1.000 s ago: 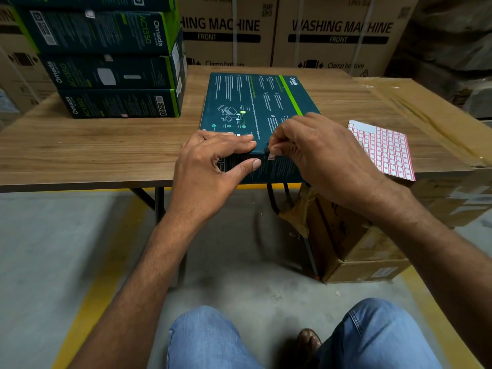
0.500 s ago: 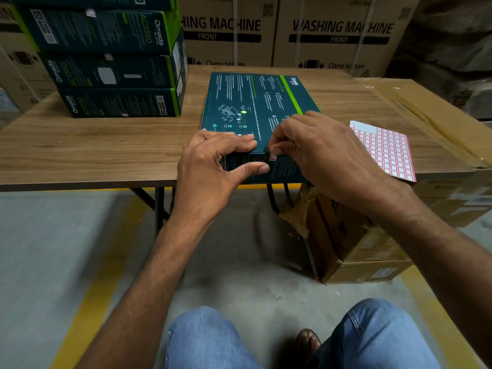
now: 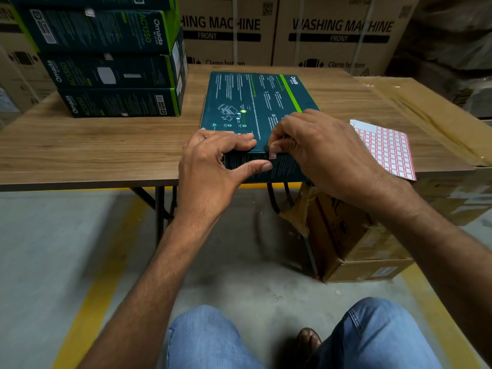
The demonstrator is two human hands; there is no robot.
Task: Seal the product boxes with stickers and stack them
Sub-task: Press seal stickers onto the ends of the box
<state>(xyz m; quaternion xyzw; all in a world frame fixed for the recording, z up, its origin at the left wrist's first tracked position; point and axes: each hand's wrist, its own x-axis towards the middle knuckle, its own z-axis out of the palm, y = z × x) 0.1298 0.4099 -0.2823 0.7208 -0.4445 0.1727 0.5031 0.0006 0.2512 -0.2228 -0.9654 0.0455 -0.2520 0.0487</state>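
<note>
A flat dark teal product box (image 3: 255,102) with a green stripe lies at the near edge of the wooden table (image 3: 93,147). My left hand (image 3: 213,166) grips its near edge, fingers on top and thumb against the front face. My right hand (image 3: 316,150) pinches a small red-bordered sticker (image 3: 272,155) against the top front edge of the box. A sheet of red-and-white stickers (image 3: 386,147) lies on the table to the right. Several matching boxes (image 3: 111,67) stand stacked at the back left.
Large cardboard washing machine cartons (image 3: 338,35) stand behind the table. An open brown carton (image 3: 354,235) sits on the floor under the table's right side, with a flat cardboard flap (image 3: 431,115) beside the sticker sheet. My knees in jeans (image 3: 213,339) are below.
Both hands have stayed almost in place on the box's near edge. The sticker under my right fingertips now shows lower, over the front edge.
</note>
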